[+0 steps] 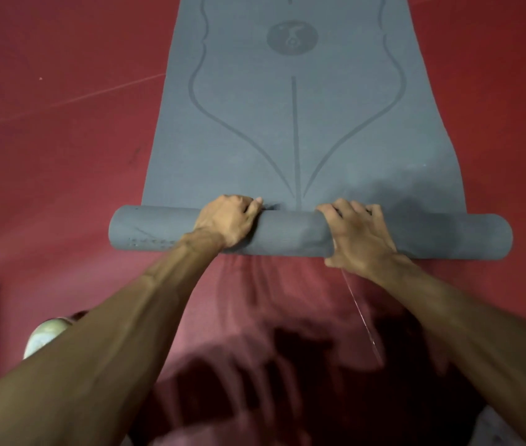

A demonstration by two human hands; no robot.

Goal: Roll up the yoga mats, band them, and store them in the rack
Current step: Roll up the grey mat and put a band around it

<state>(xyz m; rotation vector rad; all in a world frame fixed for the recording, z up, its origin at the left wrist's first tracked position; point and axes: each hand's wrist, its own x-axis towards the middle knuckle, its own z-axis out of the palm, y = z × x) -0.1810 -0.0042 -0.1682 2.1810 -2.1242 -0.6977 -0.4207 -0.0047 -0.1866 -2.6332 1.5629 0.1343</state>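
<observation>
Both hands, left hand (pixel 227 220) and right hand (pixel 356 235), curl over the rolled end of the grey yoga mat (pixel 293 123); red floor (pixel 62 140) beneath.

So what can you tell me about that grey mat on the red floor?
The yoga mat is slate grey, foam-like, printed with darker curved outlines, a centre line and a round emblem. Its near end is wound into a roll lying crosswise; the rest lies flat on the red floor, stretching away. The left hand and right hand grip the roll near its middle, fingers curled over the top.
</observation>
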